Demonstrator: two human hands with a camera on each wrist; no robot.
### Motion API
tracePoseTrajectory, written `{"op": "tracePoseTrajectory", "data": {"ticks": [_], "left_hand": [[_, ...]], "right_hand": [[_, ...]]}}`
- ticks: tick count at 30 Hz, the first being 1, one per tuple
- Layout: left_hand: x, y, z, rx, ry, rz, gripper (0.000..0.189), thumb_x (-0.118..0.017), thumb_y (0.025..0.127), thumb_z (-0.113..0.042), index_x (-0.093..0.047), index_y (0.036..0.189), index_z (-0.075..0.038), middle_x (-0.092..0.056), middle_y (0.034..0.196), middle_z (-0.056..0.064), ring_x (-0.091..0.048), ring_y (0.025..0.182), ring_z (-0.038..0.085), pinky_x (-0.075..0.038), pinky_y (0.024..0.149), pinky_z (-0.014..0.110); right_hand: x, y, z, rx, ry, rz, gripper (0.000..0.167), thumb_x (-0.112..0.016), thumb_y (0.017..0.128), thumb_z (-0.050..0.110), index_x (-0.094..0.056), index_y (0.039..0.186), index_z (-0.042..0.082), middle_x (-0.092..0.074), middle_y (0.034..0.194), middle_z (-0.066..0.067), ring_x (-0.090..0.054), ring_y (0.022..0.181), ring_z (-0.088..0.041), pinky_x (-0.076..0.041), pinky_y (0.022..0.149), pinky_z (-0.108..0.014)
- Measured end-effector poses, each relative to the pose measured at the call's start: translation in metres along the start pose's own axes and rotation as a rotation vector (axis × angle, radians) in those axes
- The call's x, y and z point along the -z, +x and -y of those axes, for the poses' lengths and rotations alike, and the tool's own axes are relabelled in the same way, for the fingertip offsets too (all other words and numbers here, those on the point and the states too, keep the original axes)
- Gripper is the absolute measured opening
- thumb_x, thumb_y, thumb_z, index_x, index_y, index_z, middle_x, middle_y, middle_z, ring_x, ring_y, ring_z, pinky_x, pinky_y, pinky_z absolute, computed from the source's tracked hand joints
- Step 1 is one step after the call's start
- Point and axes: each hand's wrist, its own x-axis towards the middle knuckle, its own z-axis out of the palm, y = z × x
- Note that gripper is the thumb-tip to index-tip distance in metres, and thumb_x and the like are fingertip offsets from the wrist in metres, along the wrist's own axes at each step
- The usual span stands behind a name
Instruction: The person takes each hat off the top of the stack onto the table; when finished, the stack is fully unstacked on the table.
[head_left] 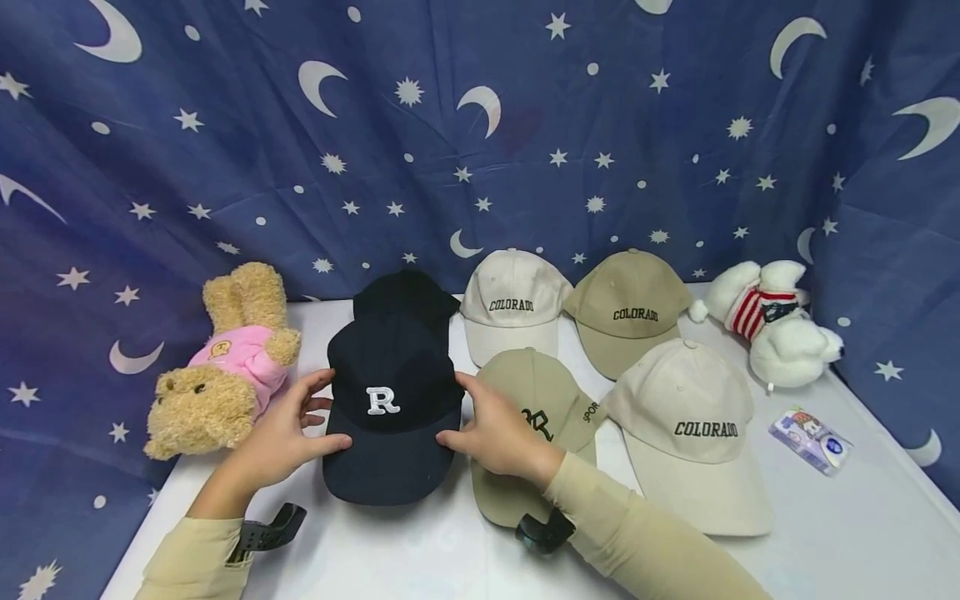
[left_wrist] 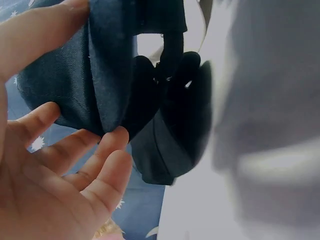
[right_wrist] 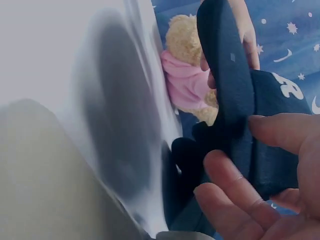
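Between both hands hangs a navy baseball cap [head_left: 412, 375] with a white letter R, its brim toward the front. My left hand [head_left: 283, 429] grips its left side, thumb by the brim and fingers at the lower edge, as the left wrist view shows. On the right, my right hand [head_left: 504, 433] pinches the opposite side, with its thumb [right_wrist: 280, 129] on the outside. In the wrist views the cap is raised off the table and casts a shadow. A second dark cap [head_left: 397, 292] sits behind it. Below my right forearm lies a khaki cap [head_left: 525, 383], partly hidden.
A cream COLORADO cap [head_left: 512, 282] and a tan COLORADO cap [head_left: 633, 287] stand at the back; a larger cream cap [head_left: 686, 400] is front right. A teddy bear [head_left: 206, 400] lies left, a white plush dog [head_left: 783, 350] right, near a small purple packet [head_left: 810, 437].
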Motion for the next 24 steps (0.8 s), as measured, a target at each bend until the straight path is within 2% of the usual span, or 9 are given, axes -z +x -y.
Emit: {"op": "tracePoseTrajectory", "data": {"ticks": [2,4,8,11,14,18,24], "left_hand": [[-0.002,-0.003,0.003,0.005,0.012,0.007,0.092,-0.084,0.082,-0.013,-0.026,0.151,0.005,-0.035,0.149,0.027,-0.053,0.119,0.041,-0.048,0.096,0.047],[-0.004,-0.006,0.005,0.013,0.021,0.013,0.093,-0.084,0.082,-0.014,-0.025,0.151,0.005,-0.035,0.150,0.027,-0.053,0.119,0.040,-0.049,0.095,0.043],[-0.008,-0.010,0.009,0.036,0.017,0.026,0.095,-0.085,0.081,-0.016,-0.025,0.152,0.004,-0.034,0.150,0.028,-0.054,0.119,0.039,-0.051,0.094,0.042],[-0.011,-0.013,0.013,0.045,0.003,0.029,0.095,-0.085,0.081,-0.015,-0.025,0.151,0.004,-0.035,0.150,0.028,-0.054,0.118,0.038,-0.051,0.094,0.043],[-0.014,-0.017,0.017,0.048,-0.004,0.027,0.094,-0.086,0.080,-0.014,-0.027,0.150,0.004,-0.036,0.148,0.027,-0.055,0.117,0.037,-0.051,0.093,0.040],[-0.017,-0.021,0.020,0.060,-0.016,0.024,0.091,-0.086,0.079,-0.013,-0.029,0.148,0.003,-0.039,0.146,0.028,-0.056,0.115,0.036,-0.052,0.090,0.040],[-0.020,-0.024,0.025,0.069,-0.027,0.021,0.089,-0.087,0.079,-0.012,-0.031,0.146,0.003,-0.042,0.143,0.029,-0.058,0.114,0.036,-0.053,0.089,0.040]], "right_hand": [[-0.002,-0.002,-0.001,-0.010,0.022,0.026,0.080,-0.078,0.085,0.011,-0.034,0.150,-0.006,-0.063,0.071,0.000,-0.061,0.060,-0.004,-0.051,0.068,-0.025],[-0.004,-0.004,-0.001,-0.022,0.046,0.048,0.080,-0.077,0.085,0.010,-0.032,0.150,-0.007,-0.063,0.068,0.001,-0.061,0.061,-0.005,-0.050,0.064,-0.023],[-0.007,-0.008,-0.001,-0.038,0.019,0.070,0.081,-0.078,0.085,0.012,-0.033,0.150,-0.007,-0.063,0.070,0.002,-0.061,0.066,-0.004,-0.050,0.068,-0.023],[-0.009,-0.010,-0.001,-0.049,-0.019,0.078,0.083,-0.079,0.084,0.014,-0.034,0.149,-0.006,-0.064,0.079,-0.003,-0.062,0.073,-0.007,-0.051,0.074,-0.026],[-0.011,-0.013,-0.001,-0.071,-0.034,0.088,0.084,-0.080,0.083,0.016,-0.034,0.149,-0.006,-0.064,0.107,-0.015,-0.066,0.087,-0.013,-0.052,0.083,-0.029],[-0.014,-0.016,-0.001,-0.093,-0.049,0.112,0.084,-0.081,0.083,0.019,-0.035,0.149,-0.006,-0.049,0.141,-0.023,-0.068,0.105,-0.022,-0.051,0.094,-0.033],[-0.016,-0.019,-0.002,-0.087,-0.122,0.130,0.084,-0.082,0.082,0.023,-0.038,0.147,-0.007,-0.051,0.141,-0.021,-0.065,0.109,-0.025,-0.049,0.097,-0.035]]}}
